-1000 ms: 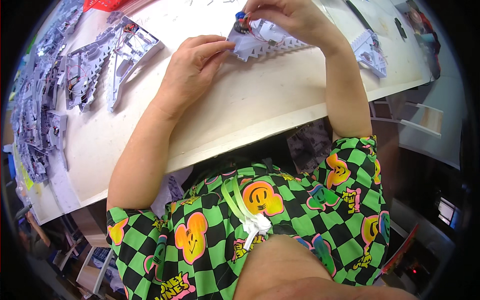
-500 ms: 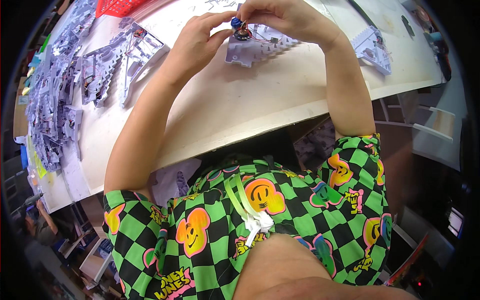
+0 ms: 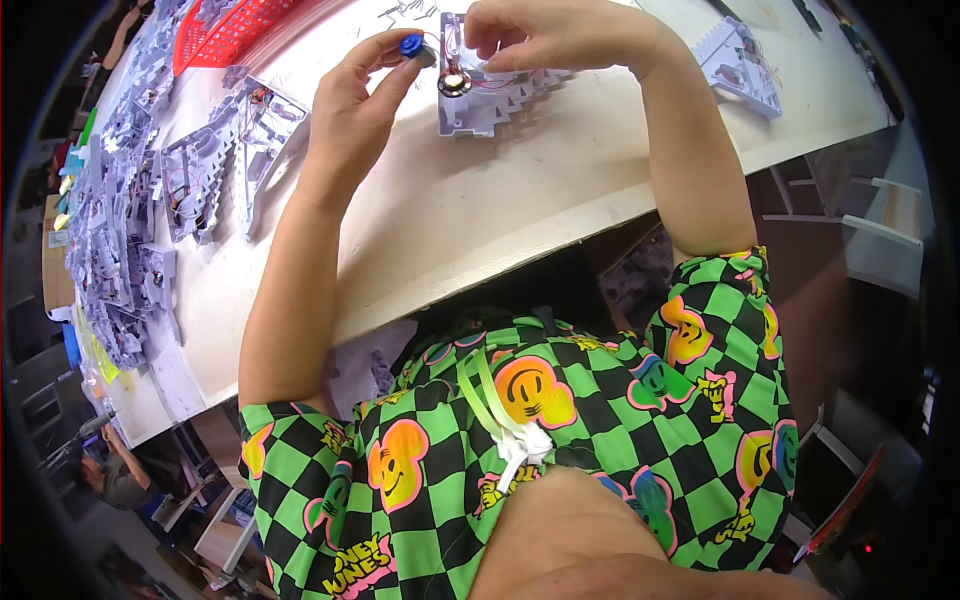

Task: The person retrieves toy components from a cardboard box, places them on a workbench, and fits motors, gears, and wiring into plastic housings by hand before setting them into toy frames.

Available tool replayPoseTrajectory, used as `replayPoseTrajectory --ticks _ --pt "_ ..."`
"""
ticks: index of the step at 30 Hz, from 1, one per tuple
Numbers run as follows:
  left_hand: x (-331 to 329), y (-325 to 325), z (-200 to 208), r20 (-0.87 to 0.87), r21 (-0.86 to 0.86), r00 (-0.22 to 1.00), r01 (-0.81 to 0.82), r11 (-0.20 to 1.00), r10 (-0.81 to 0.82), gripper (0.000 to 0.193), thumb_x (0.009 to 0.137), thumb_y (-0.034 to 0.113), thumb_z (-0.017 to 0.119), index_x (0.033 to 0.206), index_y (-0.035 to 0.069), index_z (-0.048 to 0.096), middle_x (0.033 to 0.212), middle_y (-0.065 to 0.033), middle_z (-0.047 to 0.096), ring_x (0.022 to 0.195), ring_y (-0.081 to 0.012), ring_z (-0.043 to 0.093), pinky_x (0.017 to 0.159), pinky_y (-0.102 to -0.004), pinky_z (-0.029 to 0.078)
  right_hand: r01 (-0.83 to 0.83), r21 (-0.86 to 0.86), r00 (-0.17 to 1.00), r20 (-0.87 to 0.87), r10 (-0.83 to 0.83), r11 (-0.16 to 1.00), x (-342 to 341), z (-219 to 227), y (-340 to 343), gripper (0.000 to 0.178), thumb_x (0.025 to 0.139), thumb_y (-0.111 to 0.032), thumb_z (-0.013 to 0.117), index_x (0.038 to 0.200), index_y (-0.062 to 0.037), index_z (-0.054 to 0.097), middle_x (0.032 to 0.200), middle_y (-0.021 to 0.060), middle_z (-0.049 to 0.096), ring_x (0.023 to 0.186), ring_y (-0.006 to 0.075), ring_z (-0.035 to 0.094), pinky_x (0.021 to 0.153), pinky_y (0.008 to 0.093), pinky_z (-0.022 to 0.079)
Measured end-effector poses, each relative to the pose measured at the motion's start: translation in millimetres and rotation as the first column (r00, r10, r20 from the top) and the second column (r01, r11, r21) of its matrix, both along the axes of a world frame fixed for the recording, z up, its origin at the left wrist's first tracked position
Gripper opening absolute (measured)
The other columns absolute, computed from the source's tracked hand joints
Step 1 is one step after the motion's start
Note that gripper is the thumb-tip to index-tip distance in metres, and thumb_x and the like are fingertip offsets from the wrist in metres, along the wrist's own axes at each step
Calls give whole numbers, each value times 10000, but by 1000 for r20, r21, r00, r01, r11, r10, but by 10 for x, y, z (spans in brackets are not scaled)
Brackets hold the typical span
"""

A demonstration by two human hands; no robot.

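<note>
My left hand pinches a small blue round plastic part between thumb and fingers, just left of a plastic housing. The pale lilac housing lies on the table with a stepped, toothed edge. A small round black-rimmed speaker with thin red wires sits in it. My right hand is over the housing's far part, its fingers curled and closed near the wires; whatever they may hold is hidden.
Many similar housings lie heaped along the table's left side, with two wired ones nearer me. A red perforated basket stands at the far left. Another housing lies at the right. Small metal pins lie at the back.
My left hand has drawn the blue part left, away from the housing and my right hand. The right fingers have parted from it and curled. The speaker now shows more fully.
</note>
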State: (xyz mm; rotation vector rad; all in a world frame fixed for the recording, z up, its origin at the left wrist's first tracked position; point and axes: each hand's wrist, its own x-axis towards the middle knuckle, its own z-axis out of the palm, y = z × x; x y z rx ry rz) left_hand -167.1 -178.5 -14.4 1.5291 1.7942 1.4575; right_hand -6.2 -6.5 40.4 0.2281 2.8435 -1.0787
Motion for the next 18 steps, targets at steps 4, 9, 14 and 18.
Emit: replayPoseTrajectory --ticks 4,9,14,18 --pt "10 -56 68 377 -47 926 44 998 -23 315 968 187 534 1218 5 592 1087 -58 630 1005 -134 560 941 -268 398 -36 96 999 -34 39 995 37 -36 56 270 838 -161 595 1037 20 607 921 157 676 831 247 646 750 342 514" --pt "-137 -159 78 671 -52 739 121 991 -55 344 995 208 472 1250 0 568 979 -39 623 847 -100 523 815 -267 425 71 52 988 137 -78 996 66 161 -18 226 841 -183 594 949 9 647 862 154 679 785 253 646 716 350 503" --pt "-272 -167 -6 859 88 456 315 945 -232 471 993 192 463 1371 -74 375 997 -75 588 887 -152 531 803 -292 465 131 141 976 -191 -103 981 94 130 -108 273 812 -242 669 920 7 646 831 171 665 768 278 639 708 358 497" --pt "-263 -184 -14 891 162 346 361 918 -294 496 1004 188 442 1404 -71 305 1029 -93 571 901 -165 541 821 -297 477 34 269 953 -298 50 962 82 -18 -152 344 768 -280 729 921 14 638 844 182 646 815 313 627 743 374 494"
